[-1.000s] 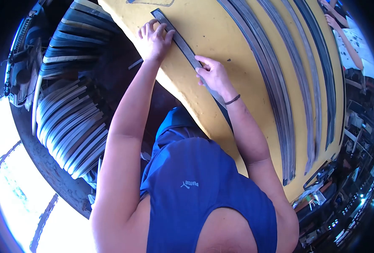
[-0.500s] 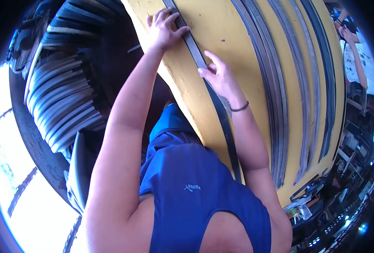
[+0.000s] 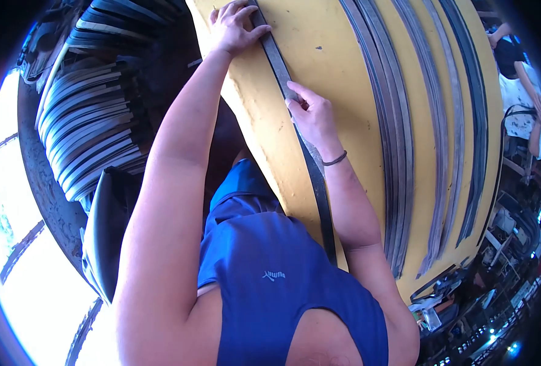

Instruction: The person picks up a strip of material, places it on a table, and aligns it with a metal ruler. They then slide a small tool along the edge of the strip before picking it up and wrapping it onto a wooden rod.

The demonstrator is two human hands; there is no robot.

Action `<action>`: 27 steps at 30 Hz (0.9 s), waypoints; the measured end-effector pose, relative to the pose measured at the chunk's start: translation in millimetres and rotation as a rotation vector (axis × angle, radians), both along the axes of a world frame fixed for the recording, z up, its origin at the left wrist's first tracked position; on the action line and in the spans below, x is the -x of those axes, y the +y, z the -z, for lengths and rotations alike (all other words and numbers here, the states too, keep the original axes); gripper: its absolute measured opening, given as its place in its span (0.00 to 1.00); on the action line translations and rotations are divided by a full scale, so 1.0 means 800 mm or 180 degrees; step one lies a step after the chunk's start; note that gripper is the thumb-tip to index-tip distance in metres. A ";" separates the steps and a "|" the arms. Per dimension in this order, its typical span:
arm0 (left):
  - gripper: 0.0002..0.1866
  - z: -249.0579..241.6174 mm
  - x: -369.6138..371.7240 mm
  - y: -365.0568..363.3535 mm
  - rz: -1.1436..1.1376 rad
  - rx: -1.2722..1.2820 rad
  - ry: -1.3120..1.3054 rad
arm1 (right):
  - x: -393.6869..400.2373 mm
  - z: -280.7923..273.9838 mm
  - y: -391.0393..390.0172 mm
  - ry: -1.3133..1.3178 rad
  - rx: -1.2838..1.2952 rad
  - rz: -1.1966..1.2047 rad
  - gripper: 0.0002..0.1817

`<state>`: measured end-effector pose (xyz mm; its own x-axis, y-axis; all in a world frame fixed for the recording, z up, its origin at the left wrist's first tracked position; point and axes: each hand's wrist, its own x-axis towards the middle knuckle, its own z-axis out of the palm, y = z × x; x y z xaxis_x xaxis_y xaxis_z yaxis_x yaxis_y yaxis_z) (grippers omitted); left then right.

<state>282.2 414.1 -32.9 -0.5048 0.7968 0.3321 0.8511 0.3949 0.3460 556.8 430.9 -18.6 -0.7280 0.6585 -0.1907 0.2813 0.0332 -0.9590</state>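
Observation:
A long, narrow dark strip (image 3: pixel 278 61) lies along the near left side of a yellow board (image 3: pixel 347 67). My left hand (image 3: pixel 234 29) straddles its upper part, with the fingers on one side and the thumb on the other, gripping it against the board. Lower down, my right hand (image 3: pixel 313 119) has its index finger and thumb on the strip in a pinch, and the other fingers are curled. A dark band circles the right wrist. Beneath that wrist the strip shows a greyer patch; its lower end disappears behind my blue top.
Several more dark strips (image 3: pixel 395 140) lie lengthwise in groups on the board. At left, layered curved strips (image 3: pixel 90 122) are stacked beside a dark gap. Another person's arm (image 3: pixel 531 88) shows at far right, over white material (image 3: pixel 517 125). Cluttered equipment stands at lower right.
My right index finger and thumb have come closer together onto the strip. My left hand stays on the upper part. The view has shifted slightly, and the other person's arms have moved.

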 end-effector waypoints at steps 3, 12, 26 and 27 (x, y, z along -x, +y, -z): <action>0.35 -0.024 -0.009 -0.002 -0.0037 0.0355 -0.0415 | 0.000 0.004 -0.002 -0.0031 -0.0041 0.0035 0.19; 0.32 0.022 0.013 0.001 0.0173 -0.0196 0.0539 | 0.000 0.004 0.000 -0.0100 -0.0220 -0.0044 0.20; 0.33 0.024 0.014 0.000 0.0126 -0.0081 0.0563 | 0.002 0.000 -0.002 -0.0223 -0.0155 0.0058 0.19; 0.33 0.025 0.015 0.000 0.0126 -0.0096 0.0576 | 0.002 0.000 -0.002 -0.0216 -0.0139 0.0069 0.19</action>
<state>270.3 414.1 -52.7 -0.4031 0.8031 0.4388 0.9152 0.3517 0.1970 554.8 429.3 -18.4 -0.7000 0.6826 -0.2099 0.3466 0.0678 -0.9356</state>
